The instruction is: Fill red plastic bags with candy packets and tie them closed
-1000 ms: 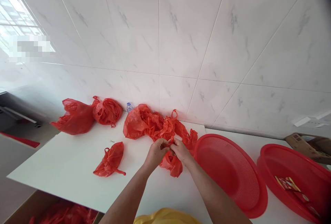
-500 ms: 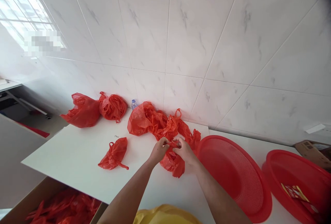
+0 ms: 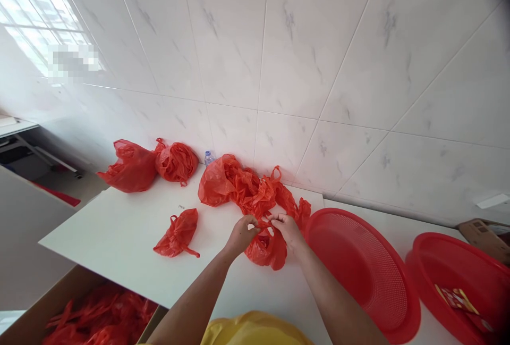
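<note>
A small red plastic bag (image 3: 266,253) rests on the white table, bulging at its lower part. My left hand (image 3: 244,232) pinches one side of its gathered top. On the other side, my right hand (image 3: 286,227) grips the handle part, and a small gap shows in the twisted plastic between the hands. What the bag contains is hidden. Just behind my hands lies a heap of crumpled red bags (image 3: 251,188). To the left sits a tied red bag (image 3: 177,236), with its knot and loose ends showing.
Two filled red bags, one large (image 3: 133,167) and one round (image 3: 176,163), stand against the wall near a clear bottle (image 3: 208,158). On the right are a red basket (image 3: 358,270) and a red basin (image 3: 458,276) holding a packet. A cardboard box (image 3: 56,294) of red bags stands lower left.
My fingers have drawn the bag's top sideways, and a gap has opened in the plastic below them. The view has shifted slightly; the other bags stay in place.
</note>
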Demonstrator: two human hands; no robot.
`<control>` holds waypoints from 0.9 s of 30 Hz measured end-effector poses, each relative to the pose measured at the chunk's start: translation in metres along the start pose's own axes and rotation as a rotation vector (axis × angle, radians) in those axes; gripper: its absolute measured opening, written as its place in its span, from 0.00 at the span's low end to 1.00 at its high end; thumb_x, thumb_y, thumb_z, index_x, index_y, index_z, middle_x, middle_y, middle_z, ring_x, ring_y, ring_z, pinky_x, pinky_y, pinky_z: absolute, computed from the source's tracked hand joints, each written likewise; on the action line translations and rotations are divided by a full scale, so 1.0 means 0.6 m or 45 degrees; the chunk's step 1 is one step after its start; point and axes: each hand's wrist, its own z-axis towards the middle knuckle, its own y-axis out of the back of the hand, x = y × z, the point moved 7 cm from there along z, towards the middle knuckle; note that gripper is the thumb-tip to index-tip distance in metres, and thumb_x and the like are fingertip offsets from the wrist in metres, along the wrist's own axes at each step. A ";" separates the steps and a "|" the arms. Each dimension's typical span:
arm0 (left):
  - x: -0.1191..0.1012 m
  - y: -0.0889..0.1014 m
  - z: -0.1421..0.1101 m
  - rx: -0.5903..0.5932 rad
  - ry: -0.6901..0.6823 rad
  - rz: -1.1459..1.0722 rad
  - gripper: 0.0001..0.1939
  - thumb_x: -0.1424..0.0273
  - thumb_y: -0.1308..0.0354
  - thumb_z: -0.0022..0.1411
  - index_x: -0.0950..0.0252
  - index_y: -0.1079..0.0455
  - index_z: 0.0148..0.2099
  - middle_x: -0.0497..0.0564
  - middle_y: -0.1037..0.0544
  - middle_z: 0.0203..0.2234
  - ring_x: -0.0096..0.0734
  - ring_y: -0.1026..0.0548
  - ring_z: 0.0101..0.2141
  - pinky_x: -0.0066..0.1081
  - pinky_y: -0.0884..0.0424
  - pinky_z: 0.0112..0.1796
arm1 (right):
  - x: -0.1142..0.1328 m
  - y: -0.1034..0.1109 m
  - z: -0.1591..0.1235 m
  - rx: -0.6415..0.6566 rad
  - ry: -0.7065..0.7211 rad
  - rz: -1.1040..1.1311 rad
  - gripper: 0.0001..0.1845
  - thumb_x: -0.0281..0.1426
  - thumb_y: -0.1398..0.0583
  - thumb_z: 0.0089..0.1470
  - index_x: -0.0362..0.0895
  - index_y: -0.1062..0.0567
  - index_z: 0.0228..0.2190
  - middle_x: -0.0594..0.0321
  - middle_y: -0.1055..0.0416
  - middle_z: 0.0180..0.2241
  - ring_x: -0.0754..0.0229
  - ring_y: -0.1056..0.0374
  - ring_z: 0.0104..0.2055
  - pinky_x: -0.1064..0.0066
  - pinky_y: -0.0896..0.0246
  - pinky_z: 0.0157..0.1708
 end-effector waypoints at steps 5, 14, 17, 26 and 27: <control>0.047 0.053 -0.023 -0.053 0.006 0.295 0.03 0.74 0.46 0.55 0.61 0.34 0.30 0.49 0.26 0.34 0.35 0.29 0.40 0.34 0.35 0.43 | -0.034 0.074 0.007 -0.335 -0.001 -0.339 0.11 0.26 0.48 0.47 0.47 0.28 0.31 0.61 0.26 0.36 0.56 0.31 0.39 0.65 0.40 0.37; 0.144 0.083 -0.068 -0.106 0.276 0.486 0.04 0.72 0.49 0.58 0.60 0.34 0.31 0.49 0.25 0.34 0.39 0.28 0.39 0.36 0.35 0.39 | -0.070 0.085 -0.013 -0.397 0.007 -0.920 0.15 0.24 0.52 0.51 0.49 0.28 0.34 0.57 0.26 0.40 0.52 0.31 0.42 0.64 0.42 0.32; 0.153 0.079 -0.067 -0.130 0.303 0.468 0.05 0.72 0.50 0.59 0.60 0.34 0.33 0.50 0.25 0.33 0.37 0.28 0.36 0.35 0.33 0.37 | -0.077 0.074 -0.016 -0.333 0.032 -0.854 0.16 0.27 0.52 0.53 0.48 0.27 0.37 0.56 0.26 0.41 0.52 0.30 0.43 0.63 0.39 0.37; 0.082 -0.027 -0.051 0.068 0.060 0.420 0.44 0.67 0.34 0.46 0.60 0.43 0.65 0.63 0.44 0.65 0.54 0.45 0.64 0.50 0.40 0.58 | -0.164 -0.008 -0.047 0.103 -0.118 -0.529 0.45 0.39 0.40 0.46 0.44 0.47 0.64 0.50 0.44 0.64 0.48 0.45 0.65 0.60 0.41 0.57; 0.082 -0.049 -0.051 0.165 0.079 0.451 0.50 0.66 0.32 0.42 0.58 0.45 0.67 0.64 0.48 0.67 0.58 0.48 0.65 0.53 0.41 0.58 | -0.176 -0.021 -0.053 0.154 -0.122 -0.573 0.45 0.37 0.40 0.45 0.46 0.46 0.64 0.52 0.42 0.63 0.48 0.43 0.64 0.60 0.40 0.56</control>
